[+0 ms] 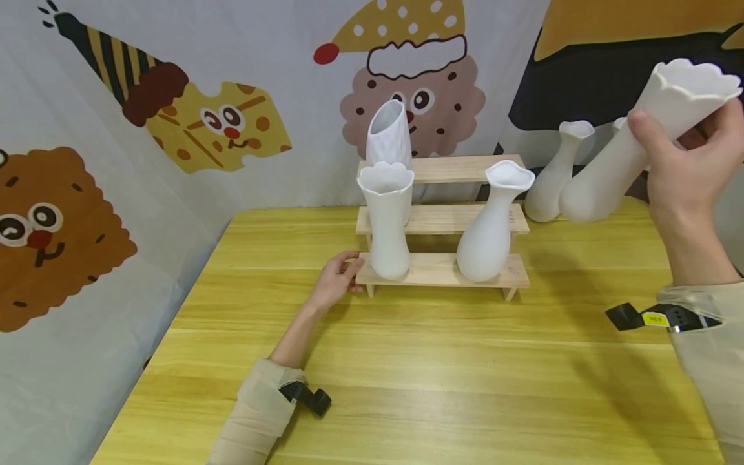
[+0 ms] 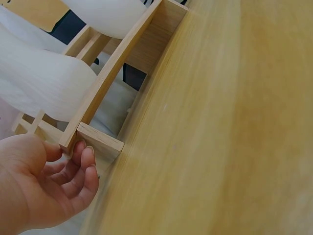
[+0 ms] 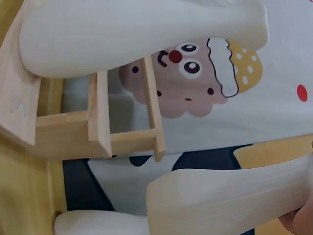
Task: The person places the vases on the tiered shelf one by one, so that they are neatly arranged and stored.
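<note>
Vase in R hand, part-blocking bkgd vase

Both long beige cloth sleeves look wrinkly. Each has a black strap with a small black block. The right strap has a little yellow tag.
</note>
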`<state>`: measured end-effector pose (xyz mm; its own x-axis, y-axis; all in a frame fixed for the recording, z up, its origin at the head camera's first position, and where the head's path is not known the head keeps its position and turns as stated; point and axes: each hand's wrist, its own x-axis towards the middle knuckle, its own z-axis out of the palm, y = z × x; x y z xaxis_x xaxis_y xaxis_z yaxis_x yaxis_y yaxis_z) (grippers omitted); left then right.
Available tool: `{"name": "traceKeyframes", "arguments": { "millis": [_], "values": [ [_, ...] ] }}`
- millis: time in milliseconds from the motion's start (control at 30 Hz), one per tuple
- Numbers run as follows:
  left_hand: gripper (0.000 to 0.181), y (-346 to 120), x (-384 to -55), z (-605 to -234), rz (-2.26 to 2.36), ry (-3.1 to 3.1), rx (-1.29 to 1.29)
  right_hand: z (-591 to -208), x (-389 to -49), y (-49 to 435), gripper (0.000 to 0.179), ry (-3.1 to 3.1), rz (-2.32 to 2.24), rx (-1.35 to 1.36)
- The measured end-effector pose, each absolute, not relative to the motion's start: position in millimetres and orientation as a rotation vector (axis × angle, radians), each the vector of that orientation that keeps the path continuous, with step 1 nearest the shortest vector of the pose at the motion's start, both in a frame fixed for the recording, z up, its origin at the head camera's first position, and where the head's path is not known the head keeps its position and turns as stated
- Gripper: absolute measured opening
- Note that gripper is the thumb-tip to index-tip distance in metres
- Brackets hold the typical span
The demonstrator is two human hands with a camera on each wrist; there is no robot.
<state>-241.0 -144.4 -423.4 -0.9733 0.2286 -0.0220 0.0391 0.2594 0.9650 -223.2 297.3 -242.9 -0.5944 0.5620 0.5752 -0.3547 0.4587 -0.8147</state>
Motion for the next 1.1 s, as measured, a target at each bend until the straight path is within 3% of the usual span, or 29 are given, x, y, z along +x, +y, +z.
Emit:
{"name": "traceKeyframes", "arguments": {
  "millis": [500, 1100],
  "values": [
    [0.045, -145.1, -243.2, -425.4, 1.808, 2.369, 0.286, -213.0, -224.2, 265.4, 0.056, -1.796, 1.236, 0.061],
    [0.045, -144.9, -242.1, -423.0, 1.805, 2.361, 0.273, -202.4, -236.8, 237.5, 0.052, -1.854, 1.429, 0.146]
  ]
}}
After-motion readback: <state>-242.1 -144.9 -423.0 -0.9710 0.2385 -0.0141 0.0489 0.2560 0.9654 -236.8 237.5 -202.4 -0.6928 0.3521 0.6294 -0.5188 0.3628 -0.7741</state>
